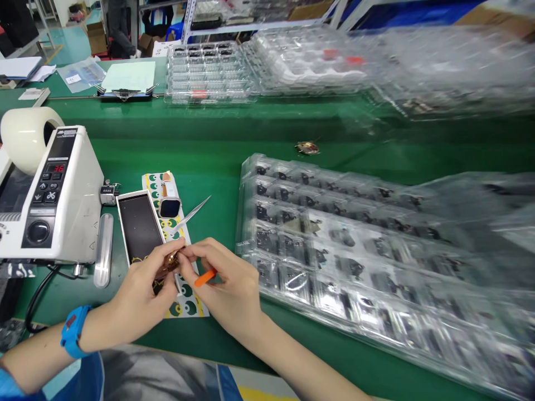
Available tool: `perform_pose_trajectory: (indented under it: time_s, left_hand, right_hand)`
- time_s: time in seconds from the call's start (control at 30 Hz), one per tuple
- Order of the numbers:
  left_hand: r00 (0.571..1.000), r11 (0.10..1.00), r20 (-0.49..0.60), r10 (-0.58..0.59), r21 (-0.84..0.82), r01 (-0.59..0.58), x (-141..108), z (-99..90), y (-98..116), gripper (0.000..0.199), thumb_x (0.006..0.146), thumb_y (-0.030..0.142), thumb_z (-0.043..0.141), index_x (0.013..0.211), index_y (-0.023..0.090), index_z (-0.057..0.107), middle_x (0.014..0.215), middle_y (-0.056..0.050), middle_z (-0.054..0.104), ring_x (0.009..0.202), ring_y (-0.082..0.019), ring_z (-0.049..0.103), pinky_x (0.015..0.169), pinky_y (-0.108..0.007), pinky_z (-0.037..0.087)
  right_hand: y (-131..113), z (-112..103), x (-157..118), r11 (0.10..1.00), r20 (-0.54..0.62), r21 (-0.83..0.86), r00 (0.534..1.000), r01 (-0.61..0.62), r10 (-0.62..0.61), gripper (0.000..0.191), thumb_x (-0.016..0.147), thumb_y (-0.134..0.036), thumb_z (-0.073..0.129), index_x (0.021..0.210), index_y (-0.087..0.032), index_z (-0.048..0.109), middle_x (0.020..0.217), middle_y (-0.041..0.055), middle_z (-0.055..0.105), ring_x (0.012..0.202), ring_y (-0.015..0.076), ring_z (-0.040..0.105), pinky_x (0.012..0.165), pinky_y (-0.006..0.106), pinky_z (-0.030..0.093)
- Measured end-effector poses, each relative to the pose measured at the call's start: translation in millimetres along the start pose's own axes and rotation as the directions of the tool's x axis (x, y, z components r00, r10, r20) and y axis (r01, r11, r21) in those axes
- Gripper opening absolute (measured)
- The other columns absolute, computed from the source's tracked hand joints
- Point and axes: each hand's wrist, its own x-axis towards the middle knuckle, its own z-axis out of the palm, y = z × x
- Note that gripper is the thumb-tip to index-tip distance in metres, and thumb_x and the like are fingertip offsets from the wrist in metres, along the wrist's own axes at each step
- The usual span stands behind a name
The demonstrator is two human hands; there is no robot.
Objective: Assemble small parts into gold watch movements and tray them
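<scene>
My left hand [144,289] is closed around a small copper-coloured part [170,262], mostly covered by the fingers. At the same part, the thumb and fingertips of my right hand [228,278] pinch together from the right. An orange stick-like tool [205,277] rests within my right hand, its far end hidden. Just beyond the hands lies a pair of pointed metal tweezers [193,214]. Beside them is a square watch body [169,208] on a sheet of round green and yellow stickers [186,308]. A white-edged black tray [140,225] sits left of the sheet.
A white tape dispenser [86,195] stands at the left. Clear compartment trays [284,245] holding dark parts cover the right side. More plastic trays [209,72] line the back, near a clipboard [129,78]. Another small round part [308,147] lies on the green bench.
</scene>
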Motion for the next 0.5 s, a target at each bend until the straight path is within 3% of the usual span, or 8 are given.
perform_pose_trajectory:
  time_s: [0.13, 0.27, 0.4, 0.5]
  left_hand:
    - [1.0, 1.0, 0.008, 0.004, 0.007, -0.004, 0.2, 0.2, -0.1, 0.046, 0.091, 0.013, 0.045, 0.136, 0.021, 0.051, 0.108, -0.008, 0.07, 0.083, -0.017, 0.066, 0.074, -0.027, 0.053]
    - [0.999, 0.997, -0.021, -0.044, -0.063, 0.043, 3.7, -1.6, -2.6, 0.045, 0.089, 0.014, 0.049, 0.134, 0.023, 0.054, 0.103, -0.006, 0.072, 0.085, -0.018, 0.069, 0.076, -0.028, 0.055]
    - [0.974, 0.949, -0.216, -0.073, -0.314, 0.001, 12.3, -11.2, 3.7, 0.039, 0.085, 0.013, 0.056, 0.124, 0.021, 0.058, 0.117, -0.007, 0.07, 0.11, -0.021, 0.066, 0.096, -0.033, 0.054]
    - [0.932, 0.897, -0.346, -0.11, -0.439, -0.057, 17.5, -21.3, 10.9, 0.036, 0.084, 0.014, 0.062, 0.118, 0.02, 0.059, 0.117, -0.007, 0.071, 0.114, -0.022, 0.066, 0.099, -0.036, 0.055]
  right_hand:
    - [0.8, -2.0, 1.3, 1.0, 0.019, 0.026, 1.0, 0.018, -0.018, 0.017, 0.085, -0.005, 0.055, 0.078, -0.02, 0.055, 0.064, -0.0031, 0.055, 0.051, 0.0081, 0.048, 0.046, 0.021, 0.039]
    - [-1.4, -9.3, 3.7, 0.979, 0.088, 0.202, 0.996, -0.025, 0.007, 0.016, 0.083, -0.008, 0.055, 0.073, -0.02, 0.052, 0.062, -0.0042, 0.052, 0.048, 0.0073, 0.041, 0.042, 0.021, 0.032]
    - [-1.9, -14.0, 5.1, 0.928, 0.253, 0.34, 0.965, -0.155, 0.069, 0.019, 0.084, -0.012, 0.054, 0.069, -0.021, 0.048, 0.06, -0.0046, 0.048, 0.048, 0.0078, 0.041, 0.042, 0.02, 0.032]
    - [1.9, -8.5, 2.6, 0.962, 0.422, 0.216, 0.905, -0.165, 0.061, 0.022, 0.087, -0.013, 0.053, 0.068, -0.021, 0.044, 0.06, -0.0051, 0.046, 0.051, 0.0091, 0.044, 0.047, 0.021, 0.034]
